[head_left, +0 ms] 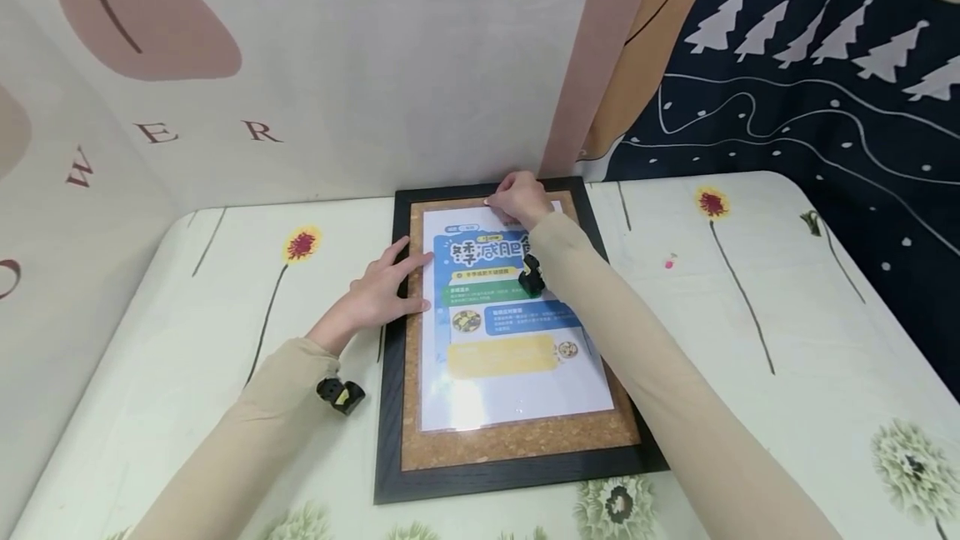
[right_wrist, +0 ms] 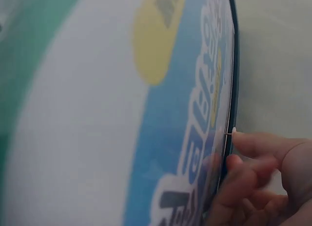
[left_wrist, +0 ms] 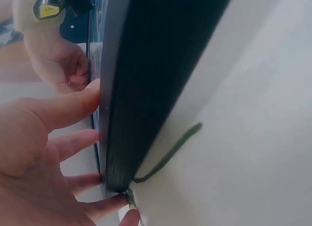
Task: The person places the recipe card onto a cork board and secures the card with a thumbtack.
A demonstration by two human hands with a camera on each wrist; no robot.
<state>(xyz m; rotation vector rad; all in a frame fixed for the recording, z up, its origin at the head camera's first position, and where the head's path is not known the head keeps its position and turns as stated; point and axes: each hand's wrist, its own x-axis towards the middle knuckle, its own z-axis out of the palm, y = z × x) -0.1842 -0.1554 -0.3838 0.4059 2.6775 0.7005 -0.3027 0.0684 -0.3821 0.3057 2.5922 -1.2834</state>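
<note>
A laminated poster (head_left: 517, 402) with blue, green and yellow blocks lies on a cork board (head_left: 525, 442) in a black frame (head_left: 465, 486). My left hand (head_left: 381, 290) rests with spread fingers over the frame's left side, thumb and index fingertips at the poster's left edge. At the poster's top edge my right hand (head_left: 523, 197) has its fingers curled and holds a small white-headed pushpin (right_wrist: 234, 130) at its thumb tip. The pin's thin needle (right_wrist: 228, 134) meets the poster's edge in the right wrist view.
A white flower-print cloth (head_left: 187, 290) covers the table under the frame. Behind it hangs a pale printed curtain (head_left: 360, 65), with a dark tree-patterned cloth (head_left: 787, 123) at the right. Each wrist wears a small black device (head_left: 341, 396).
</note>
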